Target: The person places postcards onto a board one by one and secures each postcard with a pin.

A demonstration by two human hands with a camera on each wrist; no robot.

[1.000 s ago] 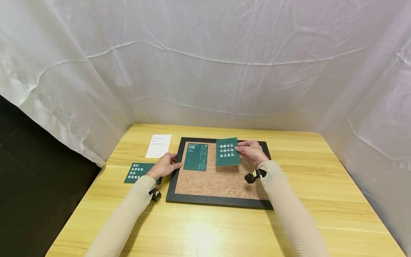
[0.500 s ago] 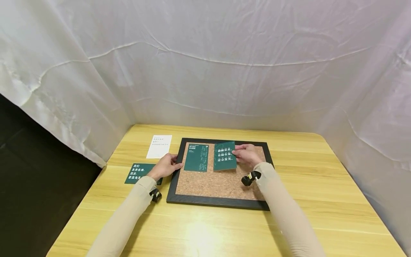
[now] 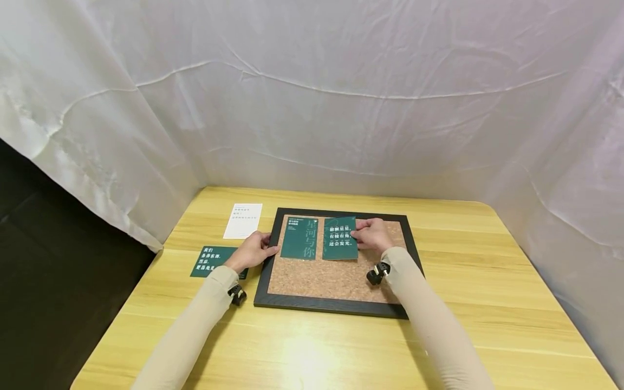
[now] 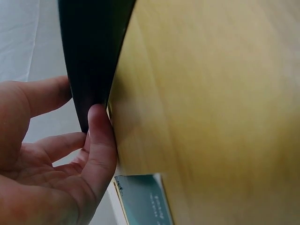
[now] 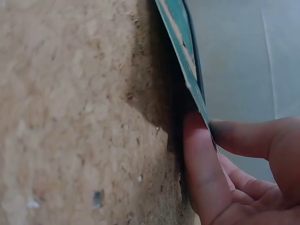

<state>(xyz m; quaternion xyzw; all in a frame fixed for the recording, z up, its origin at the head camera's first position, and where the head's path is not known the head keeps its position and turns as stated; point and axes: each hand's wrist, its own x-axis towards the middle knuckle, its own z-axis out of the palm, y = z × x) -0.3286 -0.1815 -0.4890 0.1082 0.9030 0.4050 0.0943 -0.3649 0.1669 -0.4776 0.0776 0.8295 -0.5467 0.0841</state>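
The right hand (image 3: 372,236) holds a green card (image 3: 338,238) by its right edge, pinched between the thumb and fingers. The card is just left of the hand, over the cork board (image 3: 312,281), close to the board's top edge and a bit right of its middle. The pinched side is lifted off the cork, with part of the hand tucked under it. I can't tell if the card's other side touches the cork.

The left hand (image 3: 249,252) holds the left edge of the board's black frame (image 3: 331,306), thumb on one side and fingers on the other.

A second green card (image 3: 299,238) is on the board near its top left corner, just beside the first, with a thin strip of cork between them. Left of the board, a white card (image 3: 242,220) lies near the table's (image 3: 487,260) far left corner. A third green card (image 3: 209,262) lies by the table's left edge, partly hidden by the left hand. The right sleeve (image 3: 429,309) covers the board's bottom right corner.
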